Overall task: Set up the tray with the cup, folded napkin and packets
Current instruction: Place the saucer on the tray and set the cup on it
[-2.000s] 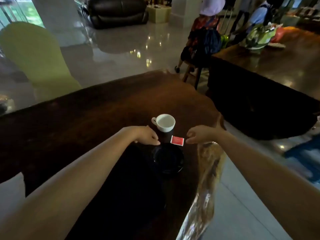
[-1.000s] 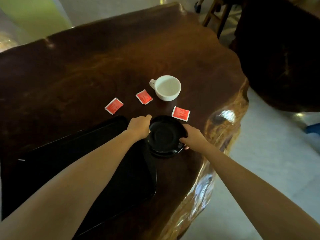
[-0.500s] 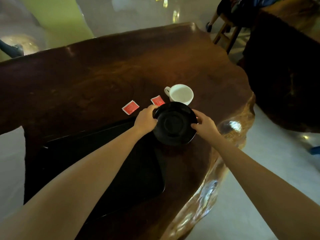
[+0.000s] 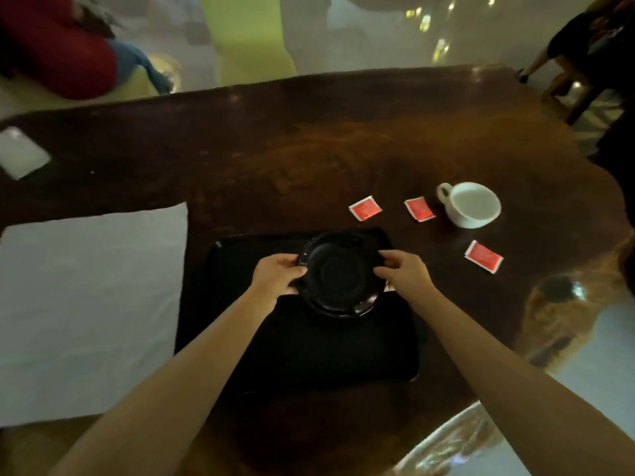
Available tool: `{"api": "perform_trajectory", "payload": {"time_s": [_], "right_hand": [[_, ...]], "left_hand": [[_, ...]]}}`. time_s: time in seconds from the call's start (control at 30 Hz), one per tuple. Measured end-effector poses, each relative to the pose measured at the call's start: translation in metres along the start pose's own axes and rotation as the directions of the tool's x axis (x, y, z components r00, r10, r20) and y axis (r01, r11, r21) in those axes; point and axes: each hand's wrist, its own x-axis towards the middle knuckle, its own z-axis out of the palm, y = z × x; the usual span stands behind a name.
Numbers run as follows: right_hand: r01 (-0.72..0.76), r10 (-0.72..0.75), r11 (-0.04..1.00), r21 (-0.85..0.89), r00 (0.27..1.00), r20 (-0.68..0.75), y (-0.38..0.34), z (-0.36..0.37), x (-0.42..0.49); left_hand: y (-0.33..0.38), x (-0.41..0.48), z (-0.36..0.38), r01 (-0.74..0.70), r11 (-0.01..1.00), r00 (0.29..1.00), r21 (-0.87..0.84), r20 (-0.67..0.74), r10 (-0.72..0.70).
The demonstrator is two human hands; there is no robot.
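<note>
1. Since half a second ago we have carried the glossy black round saucer (image 4: 340, 280) to the left, away from the cup and off the bare wood. It is now over the far half of the flat black rectangular tray (image 4: 309, 355).
2. Our two bare forearms reach forward and converge on the saucer. Our left hand (image 4: 278, 274) grips its left rim with the fingers curled round the edge. Our right hand (image 4: 402, 273) pinches the right rim between thumb and fingertips.
3. We cannot tell whether the saucer rests on the tray or hangs just above it, since it is black against black.
4. The saucer is shallow, with a raised rim, a circular well at its centre and a sheen along its near edge. The tray looks matte, with rounded corners and a low lip.
5. A white ceramic cup (image 4: 470, 204) with a loop handle stands upright on the wood, to the right of and beyond the tray, its handle pointing left.
6. Three small square red paper packets (image 4: 365, 208) lie flat on the wood, all clear of the tray. Two are side by side between the tray's far edge and the cup, and the third is nearer us, right of the tray.
7. The dark brown polished wooden table (image 4: 275, 149) is a slab with an irregular, shiny right edge.
8. A pale grey expanse (image 4: 92, 304) lies left of the tray; we cannot tell whether it is cloth or floor.
</note>
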Motion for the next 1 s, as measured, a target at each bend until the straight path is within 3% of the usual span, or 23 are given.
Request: {"api": "perform_trajectory", "payload": {"time_s": [0.13,0.2,0.37,0.53,0.77,1.0], "right_hand": [[0.004,-0.002,1.000,-0.028,0.998,0.069,-0.019,0.057,-0.002],[0.009,-0.004,0.999,-0.048,0.996,0.092,-0.027,0.081,0.000],[0.020,-0.003,0.993,-0.117,0.989,0.146,-0.039,0.121,0.012],[0.043,-0.027,0.985,-0.166,0.995,0.098,-0.045,0.138,0.023],[0.038,-0.029,0.984,-0.175,0.998,0.058,-0.046,0.147,0.032],[0.018,-0.016,0.986,-0.166,1.000,0.018,-0.050,0.149,0.035]], "left_hand": [[-0.024,0.003,-0.049,0.165,0.982,0.982,-0.088,-0.083,-0.172],[-0.034,0.008,-0.067,0.180,0.980,0.978,-0.085,-0.095,-0.188],[-0.050,0.021,-0.092,0.116,0.993,0.971,0.005,-0.209,-0.113],[-0.059,0.028,-0.099,-0.013,0.984,0.966,0.180,-0.253,0.060],[-0.059,0.034,-0.103,-0.105,0.919,0.949,0.381,-0.239,0.208],[-0.053,0.042,-0.109,-0.145,0.902,0.953,0.406,-0.187,0.238]]}}
